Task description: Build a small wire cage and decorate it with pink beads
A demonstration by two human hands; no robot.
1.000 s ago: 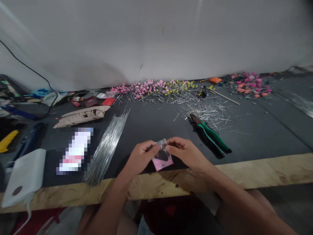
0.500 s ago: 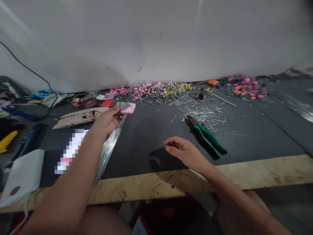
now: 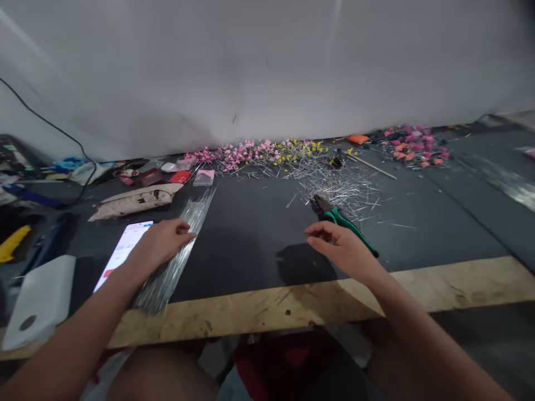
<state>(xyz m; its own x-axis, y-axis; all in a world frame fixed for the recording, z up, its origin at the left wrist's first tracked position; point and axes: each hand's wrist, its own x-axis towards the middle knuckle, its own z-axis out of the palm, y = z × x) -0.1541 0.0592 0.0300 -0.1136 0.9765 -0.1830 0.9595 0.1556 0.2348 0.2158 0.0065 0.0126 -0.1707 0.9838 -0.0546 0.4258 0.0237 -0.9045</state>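
My left hand (image 3: pixel 161 245) is over a long bundle of thin silvery wires (image 3: pixel 184 253), its fingers loosely bent and a small gap between thumb and forefinger. Whether the fingertips touch the wires I cannot tell. Above the bundle's far end lies a small clear packet with pink in it (image 3: pixel 204 177). My right hand (image 3: pixel 345 248) hovers over the table with half-curled fingers and nothing visible in them. It partly covers the green-handled pliers (image 3: pixel 349 224), whose jaws point away and left. Past the pliers, many loose wire pieces (image 3: pixel 346 189) are scattered.
Pink and yellow flower-headed wires (image 3: pixel 251 153) lie along the wall, with a pink and orange pile (image 3: pixel 418 146) further right. On the left are a lit phone (image 3: pixel 125 245), a beige pouch (image 3: pixel 136 201) and a white box (image 3: pixel 42 301). A wooden strip (image 3: pixel 234 309) edges the table.
My left hand has let go of the pink-and-clear packet, leaving it on the table, and has come back down to the wire bundle. My right hand has shifted right, closer to the pliers.
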